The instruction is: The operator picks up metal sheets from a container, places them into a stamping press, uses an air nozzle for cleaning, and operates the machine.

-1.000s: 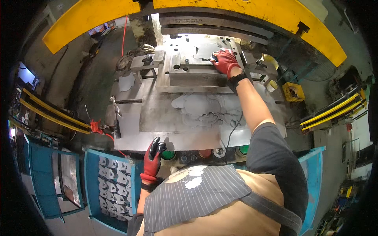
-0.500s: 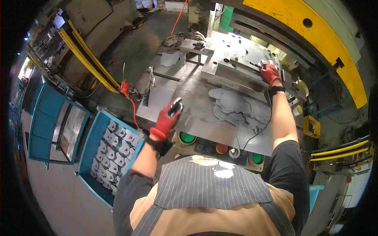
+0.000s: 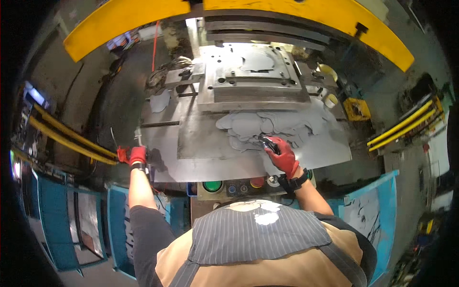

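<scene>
- The right hand (image 3: 283,155), in a red glove with dark fingertips, reaches down to the near edge of a pile of flat grey pieces (image 3: 244,123); its fingers are bent and drawn close together, and I cannot tell whether they pinch a piece
- The left hand (image 3: 138,155) is at the left end of the metal table (image 3: 201,166), beside a red fitting (image 3: 122,155) and a slim metal tool (image 3: 138,136); its fingers are hidden from above, so how far they curl, or what they hold, I cannot tell
- The pile lies just in front of the die block (image 3: 248,98), probably so that the pieces are within easy reach
- One cut grey sheet (image 3: 260,62) lies flat on top of the die block, likely laid so for full support from below
- Another loose grey piece (image 3: 160,101) lies apart, to the left of the block
- The block's front edge stands above the pile, limiting room on the far side
- A wide stretch of table lies between the hands, giving sideways room
- At the near edge sits a control box with a green button (image 3: 213,185) and a red button (image 3: 257,182), close to the right wrist
- A yellow beam (image 3: 287,5) crosses beyond the block, well away from both hands
</scene>
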`<state>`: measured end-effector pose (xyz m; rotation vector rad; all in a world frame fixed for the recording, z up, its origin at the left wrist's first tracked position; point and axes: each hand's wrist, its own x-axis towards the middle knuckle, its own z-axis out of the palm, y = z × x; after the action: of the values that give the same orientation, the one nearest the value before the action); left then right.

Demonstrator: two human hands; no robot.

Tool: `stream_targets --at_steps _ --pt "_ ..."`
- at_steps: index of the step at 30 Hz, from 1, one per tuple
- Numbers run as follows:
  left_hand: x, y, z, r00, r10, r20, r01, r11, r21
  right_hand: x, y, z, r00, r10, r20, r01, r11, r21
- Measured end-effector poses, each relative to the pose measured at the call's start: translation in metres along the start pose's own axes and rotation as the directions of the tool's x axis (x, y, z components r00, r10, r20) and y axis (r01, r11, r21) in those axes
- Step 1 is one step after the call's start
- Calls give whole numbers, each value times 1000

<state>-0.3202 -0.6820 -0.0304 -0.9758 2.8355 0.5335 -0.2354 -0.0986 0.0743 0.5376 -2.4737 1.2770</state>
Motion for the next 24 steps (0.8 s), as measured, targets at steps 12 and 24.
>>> stream_targets --at_steps 12,24 --pt "-148 110 -27 948 266 -173 -222 168 -960 -104 126 -106 788 407 -462 -490 869 -69" --pt "-217 386 -15 566 815 -125 -712 407 -572 -94 204 -137 762 304 -572 -561 750 -349"
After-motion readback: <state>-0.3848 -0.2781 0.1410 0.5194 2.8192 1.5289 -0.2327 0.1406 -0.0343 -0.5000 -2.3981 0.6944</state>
